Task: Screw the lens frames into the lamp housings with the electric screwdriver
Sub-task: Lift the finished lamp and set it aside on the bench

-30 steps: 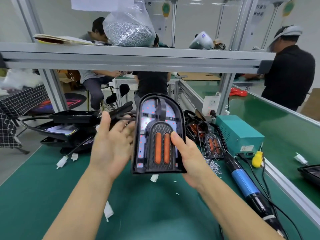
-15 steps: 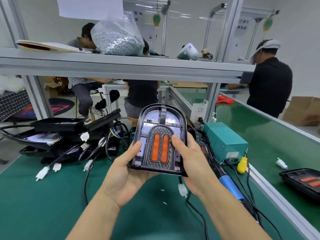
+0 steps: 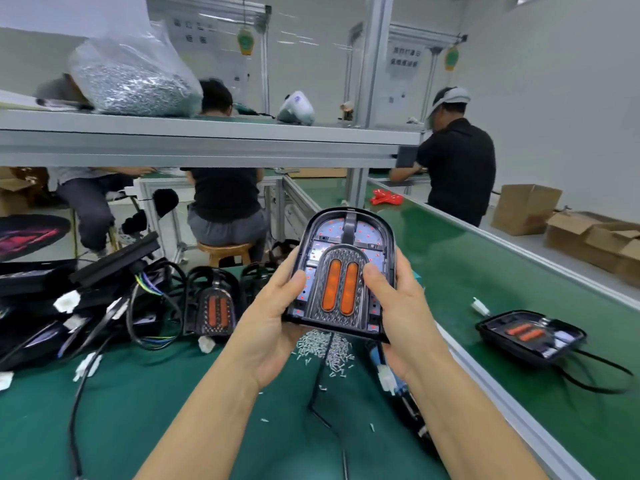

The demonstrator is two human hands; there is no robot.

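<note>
I hold a black arched lamp housing [image 3: 346, 233] in the air above the green bench, with its lens frame [image 3: 341, 289] and two orange strips facing me. My left hand [image 3: 273, 323] grips its lower left edge, thumb on the front. My right hand [image 3: 398, 313] grips the right side, thumb on the lens frame. A pile of loose silver screws [image 3: 325, 348] lies on the mat just below. The electric screwdriver [image 3: 405, 400] lies on the mat under my right wrist, mostly hidden. A black cable [image 3: 322, 403] hangs from the housing.
Another lamp housing [image 3: 213, 306] stands left of the held one, beside a heap of black housings and wires [image 3: 69, 306]. A further lamp [image 3: 530, 336] lies on the green conveyor [image 3: 485, 265] to the right. A bag of screws [image 3: 131, 81] sits on the shelf. Several people work beyond.
My left hand has closed on the housing's lower left edge. The housing moved right and a little lower as my head turned right.
</note>
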